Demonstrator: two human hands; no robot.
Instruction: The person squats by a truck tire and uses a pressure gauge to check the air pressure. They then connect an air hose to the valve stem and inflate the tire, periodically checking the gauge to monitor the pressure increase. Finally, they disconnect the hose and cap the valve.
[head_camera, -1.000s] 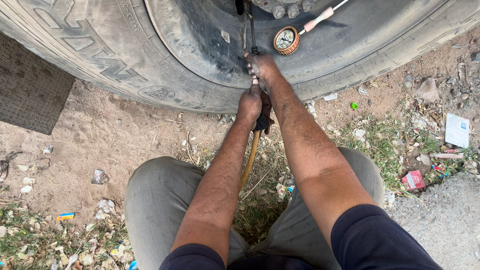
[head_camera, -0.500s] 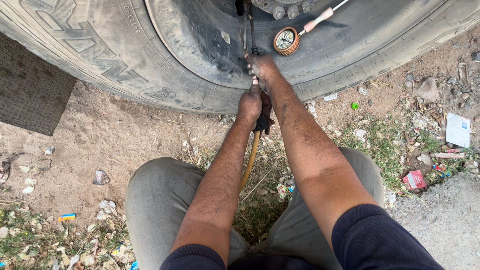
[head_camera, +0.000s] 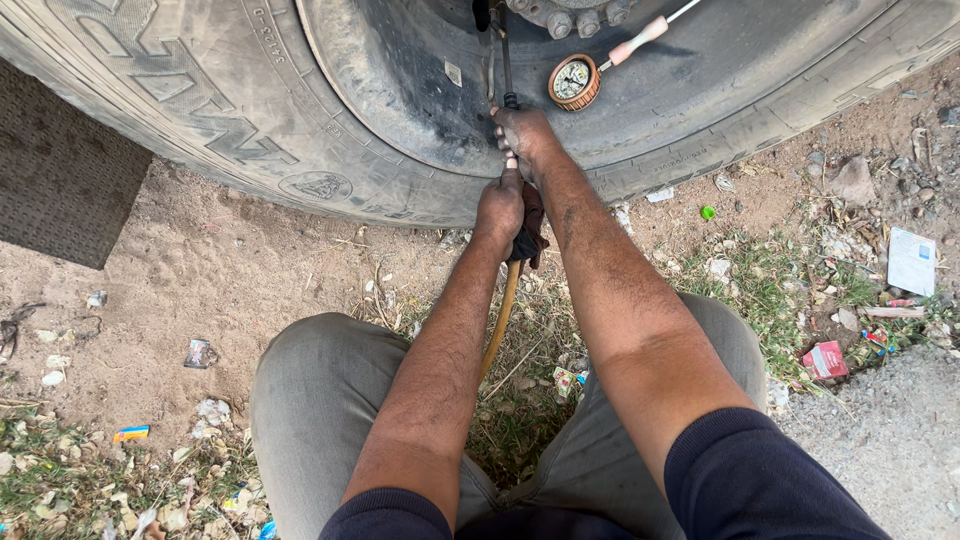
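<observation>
Both hands (head_camera: 512, 170) outstretched, stacked, fists closed round hose (head_camera: 500, 320) at tyre (head_camera: 250, 110)

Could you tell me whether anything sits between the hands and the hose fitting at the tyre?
Nothing visible does: the right hand grips the fitting against the tyre, and the left hand already holds the yellow hose.

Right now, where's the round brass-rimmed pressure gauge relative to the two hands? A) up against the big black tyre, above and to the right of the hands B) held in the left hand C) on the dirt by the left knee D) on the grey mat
A: the round brass-rimmed pressure gauge lies against the big black tyre, above and to the right of the right hand and left hand, which grip the yellow hose fitting.
</observation>
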